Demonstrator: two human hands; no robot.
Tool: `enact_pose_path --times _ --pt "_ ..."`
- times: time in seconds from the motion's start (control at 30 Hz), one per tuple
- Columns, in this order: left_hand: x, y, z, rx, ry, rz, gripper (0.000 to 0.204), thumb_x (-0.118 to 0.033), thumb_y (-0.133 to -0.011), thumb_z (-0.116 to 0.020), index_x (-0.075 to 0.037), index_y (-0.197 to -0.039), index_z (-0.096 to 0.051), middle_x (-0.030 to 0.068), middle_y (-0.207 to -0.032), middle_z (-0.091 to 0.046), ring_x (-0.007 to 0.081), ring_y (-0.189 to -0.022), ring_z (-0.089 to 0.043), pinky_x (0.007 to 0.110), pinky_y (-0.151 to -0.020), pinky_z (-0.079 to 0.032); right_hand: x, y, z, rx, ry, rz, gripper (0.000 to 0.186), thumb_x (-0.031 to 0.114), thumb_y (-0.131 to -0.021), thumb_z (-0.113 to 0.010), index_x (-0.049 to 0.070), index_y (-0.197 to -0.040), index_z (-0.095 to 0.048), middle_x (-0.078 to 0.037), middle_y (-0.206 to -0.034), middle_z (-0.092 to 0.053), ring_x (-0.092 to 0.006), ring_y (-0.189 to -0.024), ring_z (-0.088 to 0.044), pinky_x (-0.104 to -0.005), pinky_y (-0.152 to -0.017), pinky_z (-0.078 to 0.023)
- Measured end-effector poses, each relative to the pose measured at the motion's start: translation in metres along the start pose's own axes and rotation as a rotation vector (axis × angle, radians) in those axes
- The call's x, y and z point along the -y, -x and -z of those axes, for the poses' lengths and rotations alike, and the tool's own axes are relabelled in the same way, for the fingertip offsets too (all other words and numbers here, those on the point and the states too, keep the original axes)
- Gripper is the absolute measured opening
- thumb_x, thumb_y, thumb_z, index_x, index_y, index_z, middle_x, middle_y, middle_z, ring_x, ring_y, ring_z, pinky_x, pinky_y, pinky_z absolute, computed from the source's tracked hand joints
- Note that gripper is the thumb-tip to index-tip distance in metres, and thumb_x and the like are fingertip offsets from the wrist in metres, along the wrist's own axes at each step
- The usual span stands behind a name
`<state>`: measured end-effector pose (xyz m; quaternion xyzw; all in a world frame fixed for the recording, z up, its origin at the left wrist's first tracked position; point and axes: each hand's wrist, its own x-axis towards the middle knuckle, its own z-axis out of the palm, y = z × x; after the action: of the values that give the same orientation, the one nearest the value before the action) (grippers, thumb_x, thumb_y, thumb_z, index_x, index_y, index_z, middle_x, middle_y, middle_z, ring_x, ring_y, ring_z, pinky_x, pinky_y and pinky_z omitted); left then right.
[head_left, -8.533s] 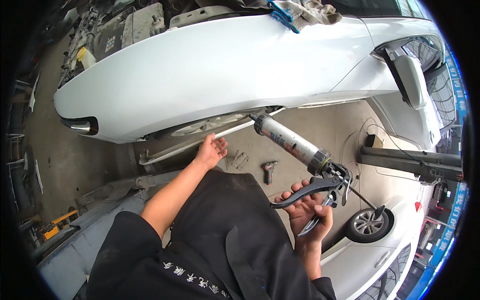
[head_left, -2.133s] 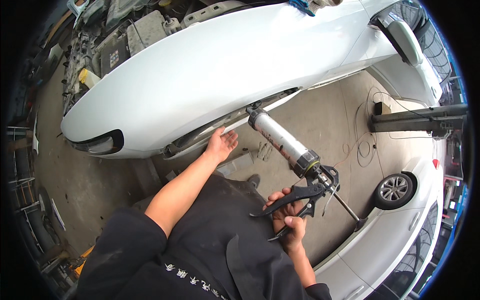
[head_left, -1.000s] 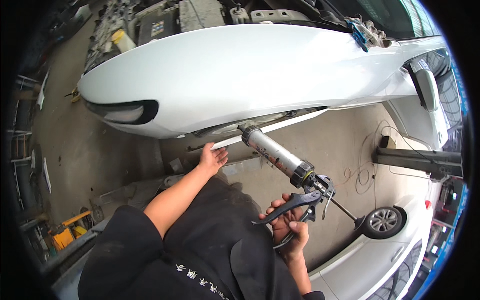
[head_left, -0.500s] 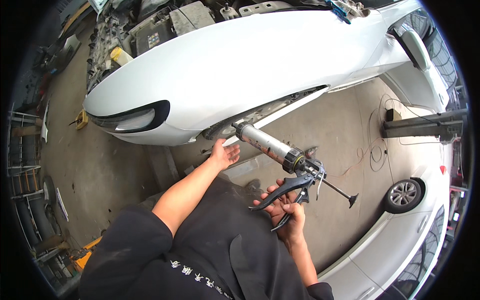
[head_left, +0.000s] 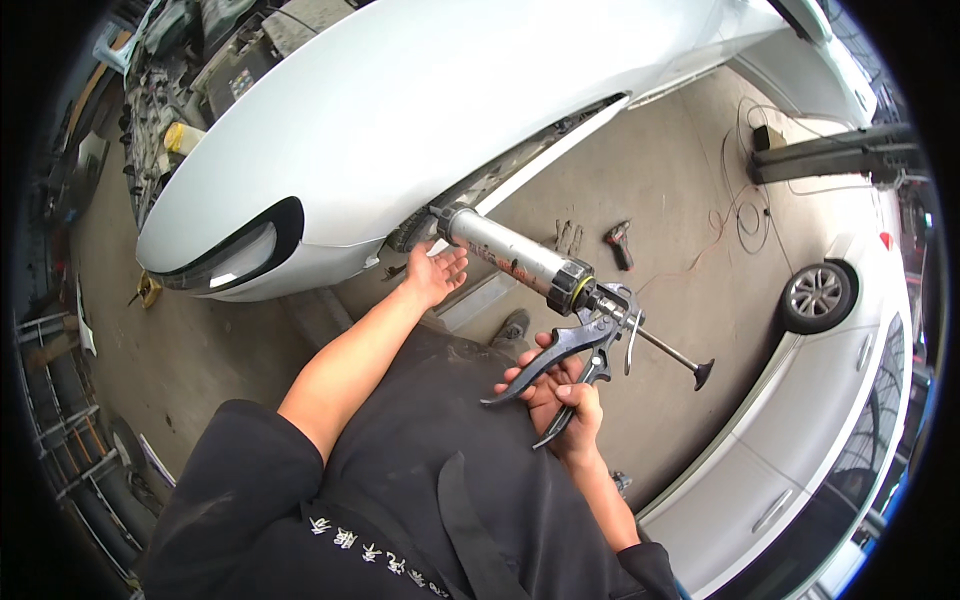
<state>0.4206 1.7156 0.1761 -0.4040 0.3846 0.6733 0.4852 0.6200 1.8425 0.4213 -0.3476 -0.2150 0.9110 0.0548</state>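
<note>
My right hand (head_left: 568, 412) is wrapped around the black handle and trigger of a caulking gun (head_left: 515, 258). The gun's silver barrel slants up and left, and its plunger rod sticks out behind to the right. At the wheel arch (head_left: 412, 228) of a white car (head_left: 400, 130), the barrel's front end overlaps the opening; whether it touches cannot be told. My left hand (head_left: 437, 276) is open, palm up and fingers spread, just under the barrel's front end, with nothing held in it.
A cordless drill (head_left: 620, 246) and what look like work gloves (head_left: 568, 237) lie on the floor beyond the gun. Cables (head_left: 742, 225) coil near a grey lift arm (head_left: 835, 158). Another pale car (head_left: 780, 430) stands at right. The white car's engine bay (head_left: 200, 90) is uncovered.
The view has shifted and turned. The gun's front end and my left hand sit closer to the wheel arch. The drill and gloves now show more fully. My right hand keeps its grip.
</note>
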Motion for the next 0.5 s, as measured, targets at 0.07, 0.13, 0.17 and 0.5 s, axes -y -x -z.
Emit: enact_pose_path --times 0.07,0.13,0.17,0.5 --pt "-0.0009 -0.0017 0.0007 -0.015 -0.002 0.011 0.041 -0.040 -0.090 -0.037 -0.002 -0.101 -0.047 0.0119 -0.103 -0.064 0.0242 -0.096 -0.059 0.042 -0.082 -0.044 -0.0023 -0.0021 -0.0014 -0.006 0.015 0.019 0.069 0.017 -0.069 -0.049 -0.003 -0.133 -0.034 -0.019 -0.110 -0.056 -0.0327 -0.102 -0.060 -0.0532 -0.093 -0.048" --pt "-0.0022 -0.0024 0.0033 -0.009 -0.009 0.017 0.040 -0.039 -0.090 -0.037 -0.001 -0.100 -0.046 0.0127 -0.105 -0.064 0.0245 -0.095 -0.059 0.042 -0.082 -0.044 -0.0052 -0.0027 -0.0002 -0.019 0.010 0.026 0.067 0.017 -0.070 -0.049 -0.004 -0.132 -0.035 -0.020 -0.108 -0.056 -0.0328 -0.100 -0.061 -0.0532 -0.090 -0.049" --pt "-0.0028 -0.0016 0.0020 -0.011 -0.017 0.013 0.040 -0.039 -0.090 -0.036 -0.001 -0.101 -0.045 0.0130 -0.105 -0.064 0.0246 -0.095 -0.059 0.042 -0.082 -0.044 -0.0057 -0.0030 0.0024 -0.024 0.007 0.025 0.067 0.017 -0.070 -0.049 -0.004 -0.132 -0.035 -0.020 -0.108 -0.056 -0.0329 -0.099 -0.061 -0.0532 -0.089 -0.050" --pt "-0.0066 0.0024 -0.0060 -0.026 -0.033 0.022 0.043 -0.037 -0.090 -0.036 0.002 -0.104 -0.045 0.0138 -0.108 -0.063 0.0252 -0.096 -0.058 0.042 -0.082 -0.044 -0.0113 -0.0025 0.0043 -0.058 -0.049 0.010 0.055 0.015 -0.074 -0.048 -0.003 -0.125 -0.039 -0.018 -0.100 -0.056 -0.0311 -0.087 -0.063 -0.0498 -0.077 -0.054"
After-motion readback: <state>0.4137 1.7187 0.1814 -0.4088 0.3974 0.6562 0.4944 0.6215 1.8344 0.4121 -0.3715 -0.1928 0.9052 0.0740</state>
